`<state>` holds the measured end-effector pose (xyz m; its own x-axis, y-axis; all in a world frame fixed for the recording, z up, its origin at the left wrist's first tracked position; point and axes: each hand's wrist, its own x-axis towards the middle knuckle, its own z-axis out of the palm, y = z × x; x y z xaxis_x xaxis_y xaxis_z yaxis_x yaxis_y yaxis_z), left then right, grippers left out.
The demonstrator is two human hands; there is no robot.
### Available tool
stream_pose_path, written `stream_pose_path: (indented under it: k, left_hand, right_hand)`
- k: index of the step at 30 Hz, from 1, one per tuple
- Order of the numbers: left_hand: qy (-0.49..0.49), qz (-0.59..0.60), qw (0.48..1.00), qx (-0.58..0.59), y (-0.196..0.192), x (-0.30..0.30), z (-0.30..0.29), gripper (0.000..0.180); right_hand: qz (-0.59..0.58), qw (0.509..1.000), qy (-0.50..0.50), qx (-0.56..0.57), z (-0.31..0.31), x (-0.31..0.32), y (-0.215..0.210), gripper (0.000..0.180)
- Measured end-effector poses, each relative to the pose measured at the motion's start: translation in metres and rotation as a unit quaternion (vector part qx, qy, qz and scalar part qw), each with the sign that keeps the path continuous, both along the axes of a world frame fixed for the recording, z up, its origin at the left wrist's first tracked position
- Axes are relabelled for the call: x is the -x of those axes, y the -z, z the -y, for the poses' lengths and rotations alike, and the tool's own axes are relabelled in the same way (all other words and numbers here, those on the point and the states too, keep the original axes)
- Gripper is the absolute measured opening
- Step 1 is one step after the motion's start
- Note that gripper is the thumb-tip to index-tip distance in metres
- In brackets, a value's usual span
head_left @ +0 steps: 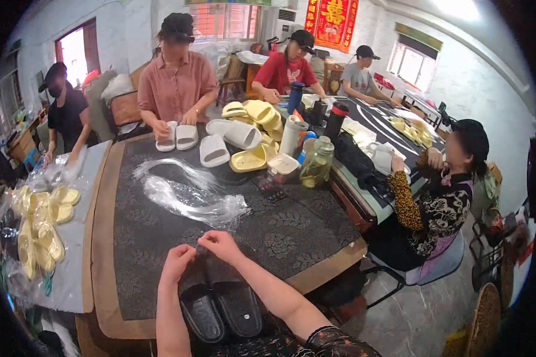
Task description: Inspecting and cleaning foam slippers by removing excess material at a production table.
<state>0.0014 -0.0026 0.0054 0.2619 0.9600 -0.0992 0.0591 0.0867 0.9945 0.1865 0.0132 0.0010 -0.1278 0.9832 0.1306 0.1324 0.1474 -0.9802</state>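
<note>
My left hand (179,262) and my right hand (219,246) are close together over the near edge of the dark patterned table, each with its fingers pinched. Whatever lies between the fingertips is too thin and small to make out. Just below them, a pair of black slide slippers lies side by side, the left slipper (203,315) and the right slipper (239,309), its inner sole showing a small white spot. Beyond my hands spreads a loose bundle of clear plastic strands (190,193), its near end bunched close to my right hand.
Grey slippers (213,151) and yellow slippers (248,159) pile at the table's far side, beside a glass jar (317,163) and several bottles. Bagged yellow slippers (41,238) lie on the left table. Several people work around the tables; one sits at right on a chair (438,271).
</note>
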Motion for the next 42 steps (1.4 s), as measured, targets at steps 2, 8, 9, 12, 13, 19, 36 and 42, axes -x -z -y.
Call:
stream_pose_path:
  k: [2,8,9,12,13,19,36,42]
  left_hand:
    - [0.013,-0.002,1.000,-0.001,0.001,-0.005,0.000,0.015]
    - [0.004,0.000,1.000,-0.022,0.000,-0.006,0.002,0.016]
    - [0.001,-0.003,1.000,-0.015,-0.002,-0.005,0.002,0.016]
    - [0.003,-0.009,1.000,-0.005,-0.003,-0.006,0.001,0.017]
    - [0.000,-0.010,1.000,-0.005,-0.003,-0.007,0.001,0.017]
    - [0.007,0.012,1.000,-0.024,0.004,-0.003,0.000,0.018]
    - [0.015,0.000,1.000,0.004,-0.007,-0.006,0.003,0.017]
    - [0.011,0.005,1.000,-0.002,-0.006,-0.007,0.003,0.017]
  right_hand:
    - [-0.011,1.000,-0.001,-0.017,0.000,-0.006,0.008,0.023]
    - [-0.011,1.000,-0.021,-0.005,0.001,-0.004,0.006,0.023]
    - [-0.012,1.000,-0.023,-0.004,0.001,-0.003,0.006,0.023]
    - [-0.021,0.999,-0.035,-0.016,0.000,-0.003,0.009,0.023]
    - [-0.030,0.999,-0.025,-0.015,-0.001,-0.004,0.009,0.021]
    - [-0.002,0.999,-0.049,0.016,0.004,-0.002,-0.001,0.020]
    - [-0.006,1.000,-0.014,-0.004,0.000,-0.004,0.006,0.019]
    - [-0.004,1.000,-0.015,-0.003,0.000,-0.004,0.004,0.019]
